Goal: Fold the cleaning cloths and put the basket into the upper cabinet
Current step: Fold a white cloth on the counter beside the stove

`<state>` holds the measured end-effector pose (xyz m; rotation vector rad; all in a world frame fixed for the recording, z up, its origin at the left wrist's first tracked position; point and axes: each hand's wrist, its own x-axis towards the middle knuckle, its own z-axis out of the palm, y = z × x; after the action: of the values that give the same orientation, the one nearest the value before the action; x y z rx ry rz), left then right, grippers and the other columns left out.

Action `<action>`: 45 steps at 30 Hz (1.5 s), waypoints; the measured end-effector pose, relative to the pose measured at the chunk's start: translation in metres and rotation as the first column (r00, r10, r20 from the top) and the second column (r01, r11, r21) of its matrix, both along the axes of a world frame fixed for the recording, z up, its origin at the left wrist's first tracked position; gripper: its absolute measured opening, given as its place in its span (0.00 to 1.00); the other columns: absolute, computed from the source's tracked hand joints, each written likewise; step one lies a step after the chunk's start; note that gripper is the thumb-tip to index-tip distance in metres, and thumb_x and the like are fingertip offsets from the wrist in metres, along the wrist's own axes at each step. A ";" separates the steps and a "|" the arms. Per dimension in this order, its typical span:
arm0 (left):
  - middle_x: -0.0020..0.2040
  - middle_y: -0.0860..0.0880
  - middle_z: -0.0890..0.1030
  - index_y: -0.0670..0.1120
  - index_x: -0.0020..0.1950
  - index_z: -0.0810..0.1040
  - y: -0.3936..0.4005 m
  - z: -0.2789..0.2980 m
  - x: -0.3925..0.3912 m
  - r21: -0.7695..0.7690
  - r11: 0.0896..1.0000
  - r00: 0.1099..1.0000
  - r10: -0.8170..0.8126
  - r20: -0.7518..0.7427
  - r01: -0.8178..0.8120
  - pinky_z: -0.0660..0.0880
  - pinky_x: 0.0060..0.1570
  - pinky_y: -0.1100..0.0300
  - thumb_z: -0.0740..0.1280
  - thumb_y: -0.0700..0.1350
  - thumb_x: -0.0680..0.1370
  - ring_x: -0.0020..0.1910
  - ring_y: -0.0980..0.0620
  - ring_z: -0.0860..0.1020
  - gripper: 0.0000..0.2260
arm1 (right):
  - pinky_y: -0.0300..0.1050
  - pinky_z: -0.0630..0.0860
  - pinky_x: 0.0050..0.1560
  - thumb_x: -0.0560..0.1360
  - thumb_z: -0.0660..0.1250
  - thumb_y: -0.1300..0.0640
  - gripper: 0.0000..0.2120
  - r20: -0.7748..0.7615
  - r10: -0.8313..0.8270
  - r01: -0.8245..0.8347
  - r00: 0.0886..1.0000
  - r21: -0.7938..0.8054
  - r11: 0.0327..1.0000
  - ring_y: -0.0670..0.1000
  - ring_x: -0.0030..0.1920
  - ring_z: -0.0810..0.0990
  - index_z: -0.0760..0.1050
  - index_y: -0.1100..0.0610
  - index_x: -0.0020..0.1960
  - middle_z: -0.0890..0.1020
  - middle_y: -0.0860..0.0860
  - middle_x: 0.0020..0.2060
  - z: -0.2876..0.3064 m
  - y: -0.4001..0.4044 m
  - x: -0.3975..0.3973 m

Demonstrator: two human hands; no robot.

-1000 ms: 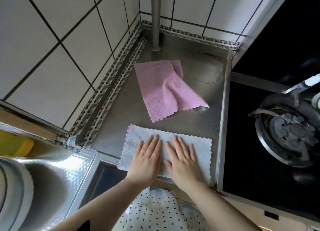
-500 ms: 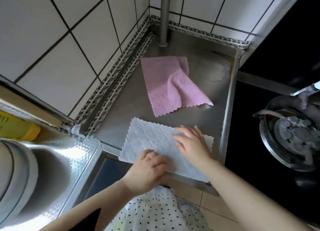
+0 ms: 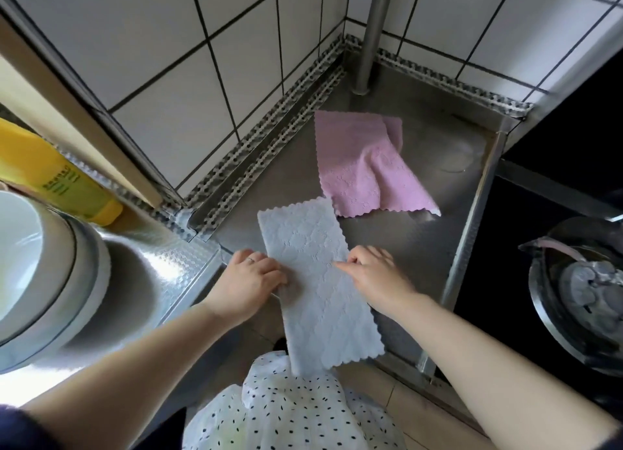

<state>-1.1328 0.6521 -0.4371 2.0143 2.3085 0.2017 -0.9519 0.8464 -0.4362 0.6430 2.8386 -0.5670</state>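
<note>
The white cloth (image 3: 315, 281) lies as a long strip on the steel counter (image 3: 414, 247), its near end over the edge. The left hand (image 3: 247, 281) and the right hand (image 3: 374, 276) pinch its two long sides. The pink cloth (image 3: 365, 166) lies crumpled just behind.

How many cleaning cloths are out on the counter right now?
2. The white cloth lies near the counter's front edge, gripped at its sides by the left hand and right hand; the pink cloth lies rumpled behind it. No others visible.
</note>
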 end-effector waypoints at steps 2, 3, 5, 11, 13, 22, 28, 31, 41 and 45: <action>0.44 0.56 0.82 0.55 0.43 0.82 -0.001 0.004 -0.012 -0.021 0.999 1.000 0.023 -0.019 -0.024 0.73 0.48 0.54 0.78 0.44 0.64 0.44 0.50 0.79 0.12 | 0.48 0.65 0.56 0.77 0.58 0.60 0.21 0.017 0.097 -0.098 0.995 0.035 0.995 0.57 0.57 0.69 0.69 0.48 0.69 0.72 0.52 0.53 0.000 -0.008 0.001; 0.44 0.56 0.81 0.55 0.43 0.82 -0.002 0.005 -0.015 -0.019 1.000 0.999 0.019 -0.027 -0.020 0.73 0.48 0.54 0.78 0.43 0.64 0.44 0.50 0.79 0.12 | 0.50 0.68 0.55 0.75 0.62 0.63 0.23 0.013 0.134 -0.134 0.991 0.070 0.988 0.57 0.55 0.71 0.71 0.50 0.68 0.73 0.53 0.52 0.003 -0.012 0.001; 0.47 0.55 0.82 0.54 0.46 0.83 -0.007 0.005 -0.015 0.020 1.000 0.999 -0.003 -0.044 0.004 0.73 0.50 0.55 0.78 0.42 0.64 0.47 0.49 0.79 0.14 | 0.54 0.76 0.47 0.65 0.72 0.67 0.25 -0.069 0.180 -0.168 0.981 0.148 0.975 0.57 0.48 0.76 0.78 0.53 0.60 0.77 0.53 0.46 0.003 -0.017 0.003; 0.73 0.49 0.67 0.52 0.74 0.63 -0.044 -0.012 0.003 -0.062 0.989 0.987 -0.140 -0.076 0.135 0.56 0.69 0.47 0.70 0.42 0.69 0.73 0.48 0.62 0.34 | 0.53 0.37 0.74 0.71 0.57 0.52 0.32 0.024 0.454 -0.454 0.891 0.075 0.888 0.47 0.76 0.42 0.57 0.47 0.75 0.49 0.48 0.76 0.003 -0.013 0.042; 0.75 0.49 0.62 0.53 0.76 0.55 -0.048 -0.018 0.015 -0.116 0.986 0.987 -0.134 -0.090 0.123 0.53 0.69 0.45 0.71 0.41 0.69 0.75 0.48 0.59 0.40 | 0.52 0.29 0.70 0.72 0.55 0.49 0.36 0.175 0.504 -0.509 0.846 -0.017 0.860 0.44 0.73 0.30 0.44 0.45 0.77 0.36 0.47 0.75 0.006 -0.018 0.050; 0.73 0.51 0.66 0.53 0.73 0.64 -0.046 -0.035 0.025 0.033 0.999 0.999 -0.037 -0.006 0.037 0.54 0.71 0.38 0.75 0.42 0.69 0.73 0.50 0.62 0.35 | 0.61 0.39 0.69 0.63 0.68 0.60 0.46 0.144 0.397 -0.419 0.906 0.199 0.886 0.52 0.75 0.41 0.51 0.50 0.76 0.52 0.55 0.76 -0.014 -0.048 0.061; 0.68 0.53 0.73 0.51 0.69 0.70 -0.046 -0.027 0.018 0.113 0.993 0.984 0.006 0.179 -0.026 0.53 0.71 0.37 0.55 0.55 0.80 0.70 0.54 0.68 0.20 | 0.57 0.56 0.71 0.68 0.60 0.53 0.20 -0.323 0.018 -0.045 0.946 -0.076 0.996 0.47 0.64 0.73 0.78 0.52 0.58 0.79 0.49 0.60 -0.019 -0.052 0.050; 0.57 0.55 0.81 0.51 0.62 0.75 -0.034 -0.013 0.019 0.105 0.966 0.894 0.175 0.412 -0.238 0.58 0.72 0.42 0.55 0.61 0.78 0.58 0.56 0.78 0.21 | 0.47 0.75 0.50 0.74 0.59 0.50 0.16 -0.337 -0.360 0.246 0.870 -0.336 0.909 0.57 0.46 0.82 0.78 0.61 0.47 0.83 0.56 0.43 -0.002 -0.051 0.026; 0.36 0.52 0.75 0.45 0.43 0.75 0.030 0.016 -0.001 -0.198 0.701 0.298 0.518 0.802 -0.685 0.71 0.37 0.57 0.63 0.55 0.78 0.36 0.52 0.73 0.14 | 0.44 0.68 0.39 0.80 0.56 0.54 0.07 -0.159 -0.667 0.496 0.728 -0.548 0.673 0.49 0.38 0.73 0.71 0.54 0.48 0.76 0.47 0.36 0.010 -0.013 -0.058; 0.39 0.46 0.79 0.42 0.45 0.75 0.040 0.005 -0.014 -0.311 0.660 0.214 0.588 0.780 -0.684 0.77 0.43 0.47 0.62 0.56 0.78 0.42 0.44 0.78 0.16 | 0.46 0.70 0.43 0.80 0.56 0.54 0.09 -0.072 -0.663 0.558 0.745 -0.476 0.680 0.54 0.42 0.76 0.73 0.57 0.52 0.79 0.50 0.40 -0.002 -0.003 -0.071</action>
<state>-1.1473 0.6918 -0.4319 0.4533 2.1816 1.0876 -1.0225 0.8437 -0.4382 1.5421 2.4791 -1.4166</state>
